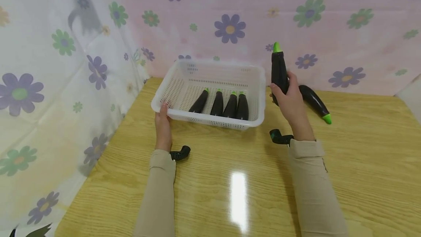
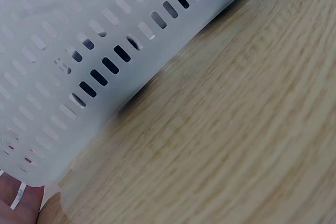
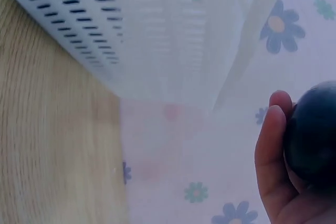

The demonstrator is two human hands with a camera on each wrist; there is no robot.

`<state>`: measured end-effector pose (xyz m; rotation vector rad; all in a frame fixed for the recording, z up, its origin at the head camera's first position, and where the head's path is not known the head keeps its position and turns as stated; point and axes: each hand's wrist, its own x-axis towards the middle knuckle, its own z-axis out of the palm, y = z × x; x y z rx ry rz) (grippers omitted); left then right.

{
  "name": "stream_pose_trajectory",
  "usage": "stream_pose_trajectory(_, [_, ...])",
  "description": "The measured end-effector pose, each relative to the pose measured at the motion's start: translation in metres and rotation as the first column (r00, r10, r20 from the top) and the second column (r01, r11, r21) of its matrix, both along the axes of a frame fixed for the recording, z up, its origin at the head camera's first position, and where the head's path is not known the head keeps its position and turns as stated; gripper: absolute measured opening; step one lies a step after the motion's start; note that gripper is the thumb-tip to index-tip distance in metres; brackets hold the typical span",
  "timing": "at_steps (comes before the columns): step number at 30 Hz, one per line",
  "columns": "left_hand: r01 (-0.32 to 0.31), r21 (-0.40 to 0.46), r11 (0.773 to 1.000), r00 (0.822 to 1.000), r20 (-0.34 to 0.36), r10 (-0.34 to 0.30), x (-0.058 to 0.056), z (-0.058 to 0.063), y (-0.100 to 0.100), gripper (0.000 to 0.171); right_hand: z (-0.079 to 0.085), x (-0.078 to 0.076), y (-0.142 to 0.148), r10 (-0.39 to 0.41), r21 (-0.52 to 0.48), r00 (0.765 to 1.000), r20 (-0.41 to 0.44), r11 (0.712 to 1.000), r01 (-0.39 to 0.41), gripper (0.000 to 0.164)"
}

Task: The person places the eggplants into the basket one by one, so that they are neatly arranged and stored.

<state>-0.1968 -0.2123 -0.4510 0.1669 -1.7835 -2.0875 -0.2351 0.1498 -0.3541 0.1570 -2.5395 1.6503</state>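
A white perforated plastic basket (image 1: 210, 119) stands on the table with several dark eggplants (image 1: 217, 103) lying side by side in it, their green stem ends pointing to the back. My left hand (image 1: 163, 125) grips its front left corner, thumb over the rim; in the left wrist view only some fingers (image 2: 21, 203) show below the basket. To the right of the basket, my right hand (image 1: 291, 100) holds an eggplant (image 1: 279, 67) raised, green tip up. The right wrist view has the fingers curled round its dark rounded end (image 3: 317, 135).
Another eggplant (image 1: 315, 101) lies on the wooden table (image 1: 210, 178) behind and right of my right hand, its green end toward the front right. A flowered cloth (image 1: 256, 6) hangs close behind the basket, and a second flowered sheet (image 1: 39, 120) borders the left side.
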Motion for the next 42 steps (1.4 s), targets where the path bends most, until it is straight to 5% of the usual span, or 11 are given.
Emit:
stream_pose_trajectory(6, [0.007, 0.010, 1.000, 1.000, -0.013, -0.007, 0.000, -0.001, 0.000, 0.049, 0.008, 0.006, -0.012, 0.099, -0.179, 0.995, -0.026, 0.979, -0.102, 0.062])
stream_pose_trajectory(12, [0.028, -0.039, 0.999, 0.999, -0.029, -0.029, 0.008, 0.017, 0.004, 0.049, 0.018, 0.012, -0.023, 0.169, -0.341, 0.982, -0.087, 0.921, -0.189, 0.059])
stream_pose_trajectory(19, [0.018, -0.044, 0.999, 1.000, 0.026, -0.016, 0.014, 0.017, 0.008, 0.050, 0.014, 0.017, -0.034, 0.244, -0.294, 0.964, -0.107, 0.918, -0.265, 0.051])
stream_pose_trajectory(28, [0.029, -0.036, 0.999, 0.999, -0.029, -0.030, 0.010, 0.018, 0.006, 0.051, 0.013, 0.017, -0.053, 0.314, -0.360, 0.949, -0.037, 0.881, -0.306, 0.049])
stream_pose_trajectory(33, [0.028, -0.015, 0.999, 0.998, -0.053, -0.029, 0.009, 0.016, 0.006, 0.049, 0.013, 0.020, -0.062, 0.340, -0.311, 0.940, 0.011, 0.895, -0.320, 0.053])
stream_pose_trajectory(42, [0.029, -0.009, 1.000, 0.999, -0.036, -0.029, 0.008, 0.017, 0.004, 0.050, 0.015, 0.030, -0.075, 0.359, -0.309, 0.932, -0.040, 0.883, -0.353, 0.053])
